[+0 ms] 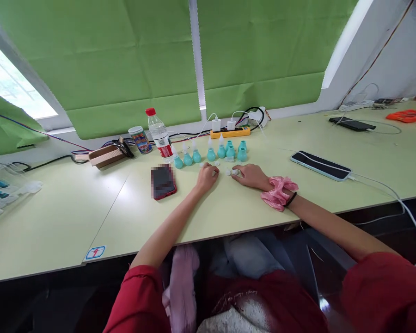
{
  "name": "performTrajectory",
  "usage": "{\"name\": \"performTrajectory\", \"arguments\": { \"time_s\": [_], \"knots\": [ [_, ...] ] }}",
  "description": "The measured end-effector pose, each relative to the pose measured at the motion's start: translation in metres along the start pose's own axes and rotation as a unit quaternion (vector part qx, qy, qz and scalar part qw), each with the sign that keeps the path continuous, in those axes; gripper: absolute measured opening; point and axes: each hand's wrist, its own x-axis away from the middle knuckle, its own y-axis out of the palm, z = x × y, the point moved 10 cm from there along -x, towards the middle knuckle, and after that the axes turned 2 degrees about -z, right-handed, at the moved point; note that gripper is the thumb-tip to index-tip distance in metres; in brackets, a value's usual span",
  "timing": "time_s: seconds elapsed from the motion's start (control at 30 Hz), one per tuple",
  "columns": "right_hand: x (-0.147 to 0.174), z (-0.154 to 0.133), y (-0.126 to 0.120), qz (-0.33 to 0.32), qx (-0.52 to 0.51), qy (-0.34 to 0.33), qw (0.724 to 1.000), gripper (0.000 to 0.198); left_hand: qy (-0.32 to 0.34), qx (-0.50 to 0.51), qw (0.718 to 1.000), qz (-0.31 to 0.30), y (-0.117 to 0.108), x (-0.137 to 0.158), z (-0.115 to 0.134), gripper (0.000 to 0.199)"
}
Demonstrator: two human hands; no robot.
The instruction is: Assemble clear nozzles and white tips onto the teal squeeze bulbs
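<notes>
1. Nearest the worktop's (208, 217) front edge, the pink scrunchie (279, 192) on the right wrist could drag small things along if that arm sweeps across.
2. The left hand (208, 179) and right hand (250, 176) each seem to pinch a small white part (235, 172); a slack hold could drop it.
3. Loose white pieces (228, 171) lie between the hands; a stray knuckle could scatter them.
4. Teal bulbs (211, 155) stand toward the back edge; overreaching could topple them.

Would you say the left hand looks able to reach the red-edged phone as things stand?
Probably yes: the red-edged phone lies to the left of the left hand, with only tabletop showing between, though a small white piece seemingly in its grasp may need setting down first.
</notes>
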Motion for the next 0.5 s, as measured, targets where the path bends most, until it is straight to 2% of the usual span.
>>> {"name": "performTrajectory", "arguments": {
  "time_s": [0.1, 0.27, 0.5],
  "knots": [
    [0.003, 0.004, 0.01, -0.01, -0.01, 0.007, 1.0, 0.032, 0.012, -0.002, 1.0, 0.002, 0.001, 0.0, 0.005, 0.026],
    [0.003, 0.008, 0.008, -0.001, -0.043, 0.004, 0.999, 0.031, 0.03, -0.011, 0.999, 0.009, 0.002, 0.001, 0.021, 0.02],
    [0.003, 0.001, 0.008, 0.006, -0.083, -0.026, 0.996, 0.026, 0.062, -0.025, 0.998, 0.005, 0.006, 0.0, 0.04, 0.027]
  ]
}}
